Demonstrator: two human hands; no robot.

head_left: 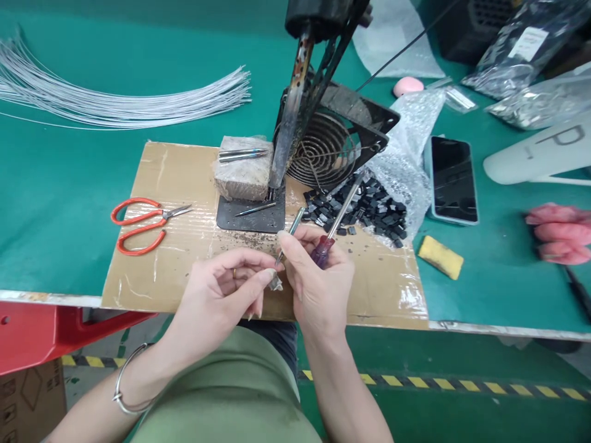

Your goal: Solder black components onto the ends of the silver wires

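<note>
Near the cardboard's front edge, my left hand [231, 292] pinches a small metallic piece [276, 283]. Beside it, my right hand [321, 280] holds a slim metal rod [297, 221] between thumb and index finger, its lower end touching the left fingertips. The same hand also grips a screwdriver [341, 212] with a dark red handle, its shaft pointing up and right. Ahead of my hands a black plate [252, 215] bears a thin metal rod [256, 208], and a wrapped block [242, 175] has more rods on top.
A hot-air nozzle [289, 132] hangs down before a black fan [323, 147]. Small black parts [378, 209] are heaped at right, near a phone [453, 178] and yellow sponge [441, 257]. Red-handled cutters [141, 224] and white wires [138, 111] are on the left.
</note>
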